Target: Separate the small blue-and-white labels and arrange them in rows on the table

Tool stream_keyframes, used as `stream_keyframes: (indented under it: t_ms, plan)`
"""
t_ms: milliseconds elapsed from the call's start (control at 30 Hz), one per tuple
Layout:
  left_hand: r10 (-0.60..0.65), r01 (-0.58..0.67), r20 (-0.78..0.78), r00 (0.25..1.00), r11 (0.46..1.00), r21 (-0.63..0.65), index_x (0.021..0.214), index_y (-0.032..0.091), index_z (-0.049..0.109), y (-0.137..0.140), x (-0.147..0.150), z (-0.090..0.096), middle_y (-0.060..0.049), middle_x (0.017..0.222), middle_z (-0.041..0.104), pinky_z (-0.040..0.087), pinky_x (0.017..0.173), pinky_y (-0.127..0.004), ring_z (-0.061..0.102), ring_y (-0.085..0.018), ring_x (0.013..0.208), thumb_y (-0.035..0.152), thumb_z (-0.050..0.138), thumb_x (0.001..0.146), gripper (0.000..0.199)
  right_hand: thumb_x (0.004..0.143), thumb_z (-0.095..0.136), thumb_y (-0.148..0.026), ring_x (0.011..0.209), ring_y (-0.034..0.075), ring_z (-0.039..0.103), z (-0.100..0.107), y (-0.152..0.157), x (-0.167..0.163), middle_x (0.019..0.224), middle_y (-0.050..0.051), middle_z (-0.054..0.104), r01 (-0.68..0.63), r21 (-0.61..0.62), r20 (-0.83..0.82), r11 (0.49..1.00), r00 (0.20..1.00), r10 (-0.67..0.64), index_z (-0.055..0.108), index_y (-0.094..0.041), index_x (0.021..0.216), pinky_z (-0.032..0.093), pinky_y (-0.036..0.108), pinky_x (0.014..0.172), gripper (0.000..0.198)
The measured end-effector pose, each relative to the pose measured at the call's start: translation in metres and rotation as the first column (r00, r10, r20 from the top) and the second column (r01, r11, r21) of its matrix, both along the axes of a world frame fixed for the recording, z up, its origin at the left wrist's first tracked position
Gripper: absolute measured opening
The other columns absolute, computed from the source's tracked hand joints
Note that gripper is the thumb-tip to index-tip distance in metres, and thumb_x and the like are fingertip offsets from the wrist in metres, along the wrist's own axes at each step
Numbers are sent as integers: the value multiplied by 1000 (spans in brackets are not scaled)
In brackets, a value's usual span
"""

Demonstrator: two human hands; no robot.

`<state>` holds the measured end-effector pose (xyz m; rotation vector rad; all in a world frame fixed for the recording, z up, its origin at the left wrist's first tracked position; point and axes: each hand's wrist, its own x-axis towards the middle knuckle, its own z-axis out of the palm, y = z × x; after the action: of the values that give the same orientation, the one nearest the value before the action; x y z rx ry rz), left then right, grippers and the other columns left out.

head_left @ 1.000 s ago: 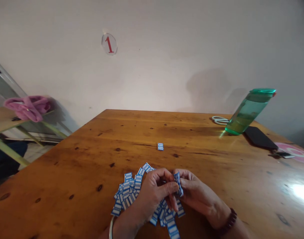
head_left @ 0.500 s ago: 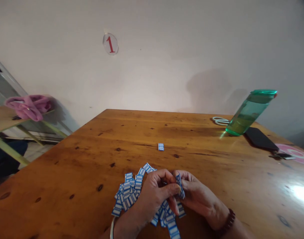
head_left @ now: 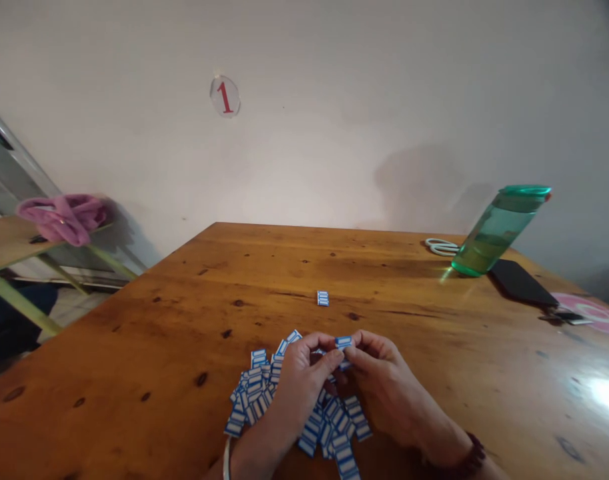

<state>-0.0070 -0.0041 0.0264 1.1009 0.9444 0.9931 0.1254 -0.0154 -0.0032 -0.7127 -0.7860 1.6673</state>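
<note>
Between the fingertips of both hands is a small blue-and-white label sheet, its printed face turned towards me. My left hand pinches its left side with thumb and forefinger. On the other side, my right hand grips it between thumb and fingers. Below and to the left lies a loose pile of similar label sheets, partly covered by my left hand and forearm. More of these sheets spread out under my hands towards the table's near edge. One small blue-and-white stack sits apart, farther out on the table.
A green water bottle stands at the back right of the wooden table. Near it are a white cable, a dark phone-like slab and a pink round mat. A pink cloth lies on a side table.
The held label sheet has turned from edge-on to face me and risen slightly. My right hand has shifted its grip, and both hands' fingertips now meet at the sheet.
</note>
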Motion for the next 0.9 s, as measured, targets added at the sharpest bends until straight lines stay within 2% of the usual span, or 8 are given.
stream_keyframes:
  t_ms: [200,400,567,733,900]
  plan:
    - [18,-11,-129,991,998,54,66,14,58,2,0,-6,2,55,57,39,38,-18,55,-12,48,29,61,67,15,73,68,-23,50,8,50,-5,-3,-7,61,-4,55,109,1,52,994,993,-109,56,-17,72,39,20,48,14]
    - [68,-58,-153,986,996,70,62,15,54,3,0,-12,1,56,56,42,43,-20,56,-14,53,26,61,65,14,66,73,-25,55,12,56,5,-5,-11,64,-2,58,105,-38,75,994,992,-102,56,-17,72,42,23,50,20]
    - [63,-54,-116,991,996,72,63,15,52,3,1,-12,1,57,56,43,42,-21,56,-14,51,31,61,66,18,68,72,-26,51,10,53,4,-3,-7,59,-3,58,101,-30,90,994,991,-98,53,-17,66,39,22,49,21]
    - [30,-28,-62,998,999,28,72,15,55,1,2,-8,0,62,59,43,40,-20,58,-13,50,37,62,66,24,72,68,-31,51,11,53,-2,-1,-1,59,-1,59,129,20,180,991,975,-130,55,-16,66,40,24,51,21]
    - [68,-65,-93,993,997,29,67,15,54,3,2,-10,2,56,57,41,39,-19,58,-13,48,35,62,65,22,74,66,-34,55,11,53,-3,-1,-4,63,0,58,152,49,278,987,947,-160,60,-14,71,42,24,53,21]
